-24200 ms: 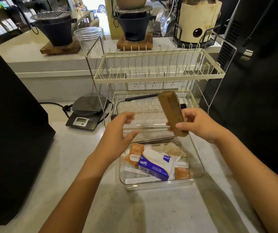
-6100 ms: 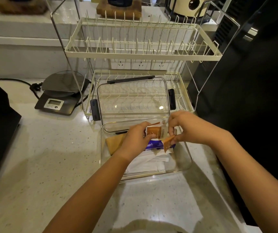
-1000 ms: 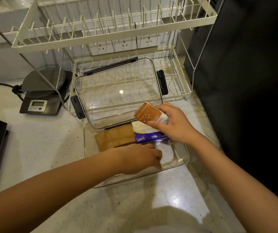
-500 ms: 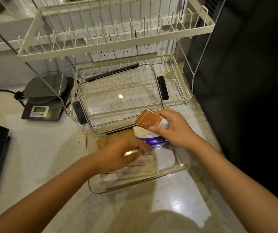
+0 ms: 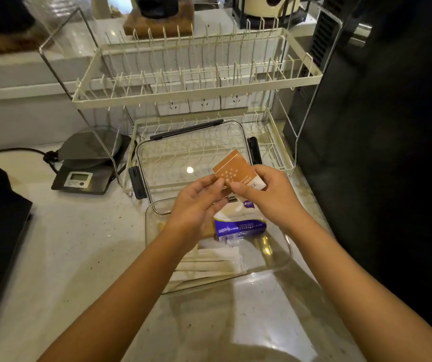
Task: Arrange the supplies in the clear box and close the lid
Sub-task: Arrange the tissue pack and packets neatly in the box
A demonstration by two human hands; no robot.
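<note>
The rack point(image 5: 196, 100) fills the back of my view, and the lid point(image 5: 191, 158) lies flat on its lower tier, off the box point(image 5: 275, 267). The box sits on the counter point(image 5: 79, 257) just in front of the rack, open, with a tissue pack point(image 5: 238, 227) toward its far side and white sachets point(image 5: 209, 265) flat along the near side. Above the far rim, my right hand point(image 5: 264, 197) pinches a stack of orange packets point(image 5: 234, 171), thumb on top; my left hand point(image 5: 196, 205) touches the stack's left edge with fingertips, fingers half curled round it.

I judge the step to be squaring this stack before setting it down. I would keep both hands on it so the packets do not fan out, then lower it into the gap beside the tissue pack. It should lie flat, under the rim, or the lid may not seat. The lid comes next.
</note>
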